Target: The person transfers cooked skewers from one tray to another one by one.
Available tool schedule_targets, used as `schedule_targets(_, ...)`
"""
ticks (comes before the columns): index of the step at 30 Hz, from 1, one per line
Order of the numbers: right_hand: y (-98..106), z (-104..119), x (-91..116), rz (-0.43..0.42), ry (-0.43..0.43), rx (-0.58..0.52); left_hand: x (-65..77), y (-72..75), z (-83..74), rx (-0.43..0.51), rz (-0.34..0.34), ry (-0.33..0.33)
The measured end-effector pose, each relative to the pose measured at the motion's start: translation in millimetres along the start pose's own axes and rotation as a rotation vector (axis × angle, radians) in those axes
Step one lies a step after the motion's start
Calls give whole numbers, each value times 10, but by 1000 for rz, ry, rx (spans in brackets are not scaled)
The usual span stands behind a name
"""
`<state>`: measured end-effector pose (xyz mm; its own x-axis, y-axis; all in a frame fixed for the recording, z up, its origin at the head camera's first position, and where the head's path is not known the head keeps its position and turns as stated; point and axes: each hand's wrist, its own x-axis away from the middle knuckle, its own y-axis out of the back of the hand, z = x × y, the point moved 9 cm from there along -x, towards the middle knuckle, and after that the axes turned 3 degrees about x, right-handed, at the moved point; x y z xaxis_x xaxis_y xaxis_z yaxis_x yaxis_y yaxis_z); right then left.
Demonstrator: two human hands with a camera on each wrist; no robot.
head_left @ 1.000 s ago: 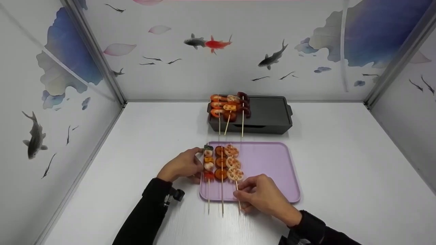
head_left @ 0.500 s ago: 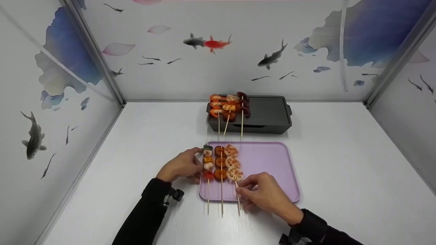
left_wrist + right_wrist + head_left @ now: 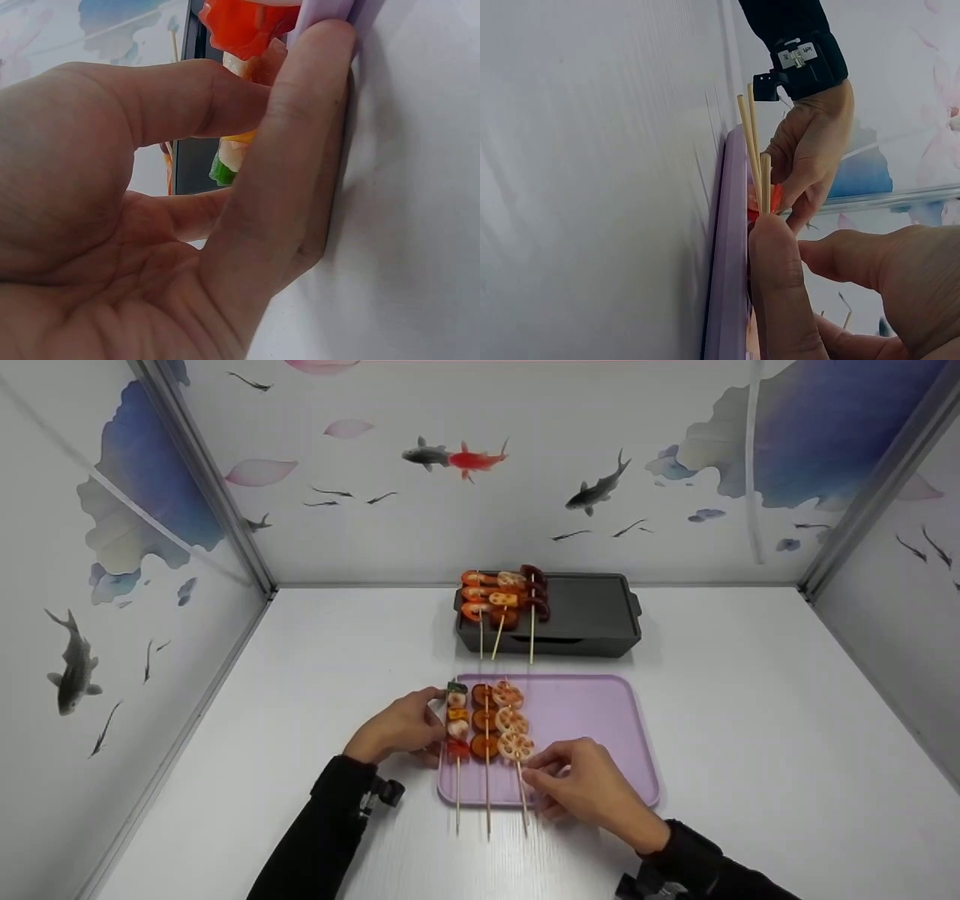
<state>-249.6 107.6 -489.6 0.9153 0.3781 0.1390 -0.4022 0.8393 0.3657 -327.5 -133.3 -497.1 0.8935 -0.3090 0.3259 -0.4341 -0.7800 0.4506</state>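
Note:
On the lilac tray (image 3: 585, 720), three skewers lie side by side with their sticks over the near edge. My left hand (image 3: 401, 727) is at the tray's left edge, fingertips right at the mixed skewer (image 3: 457, 714) of green, white, orange and red pieces. In the left wrist view, one long finger reaches the tray's rim (image 3: 324, 10) beside the red piece (image 3: 244, 28). My right hand (image 3: 585, 784) pinches the stick of the lotus root skewer (image 3: 514, 720) just below its lowest slice. Between these two lies a skewer of brown-orange rounds (image 3: 485, 720).
Behind the tray stands a dark grey grill (image 3: 592, 607). Several skewers lie on its left half: shrimp (image 3: 475, 594), a mixed one (image 3: 504, 600) and dark brown pieces (image 3: 535, 592). Walls printed with fish and petals enclose the white table (image 3: 750, 720).
My right hand has shifted slightly up and to the right along the lotus root skewer's stick. The left hand stays at the tray's edge; the skewers have hardly moved.

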Motion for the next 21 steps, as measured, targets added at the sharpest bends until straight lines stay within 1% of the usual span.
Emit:
schedule_targets(3, 11, -3, -2, 2, -3, -8, -3, -2, 9, 4, 0, 6)
schedule_targets(5, 25, 3, -4, -3, 3, -12, -7, -4, 13, 16, 4, 9)
schedule_targets(8, 56, 19, -7, -17, 20, 1, -14, -3, 15, 10, 2, 7)
schedule_targets(10, 80, 38, -12, -36, 39, 35, -17, -6, 19, 15, 2, 8)
schedule_targets(13, 129, 74, -21, -79, 70, 119, -16, -6, 19, 13, 0, 5)
schedule_targets(15, 160, 94, -29, -100, 82, 147, -11, -6, 12, 14, 2, 1)
schedule_targets(18, 196, 94, -37, -105, 77, 108, 0, -4, 3, 9, 2, 0)
schedule_targets(21, 225, 82, -42, -94, 66, 25, 9, -12, -3, 28, 8, 4)
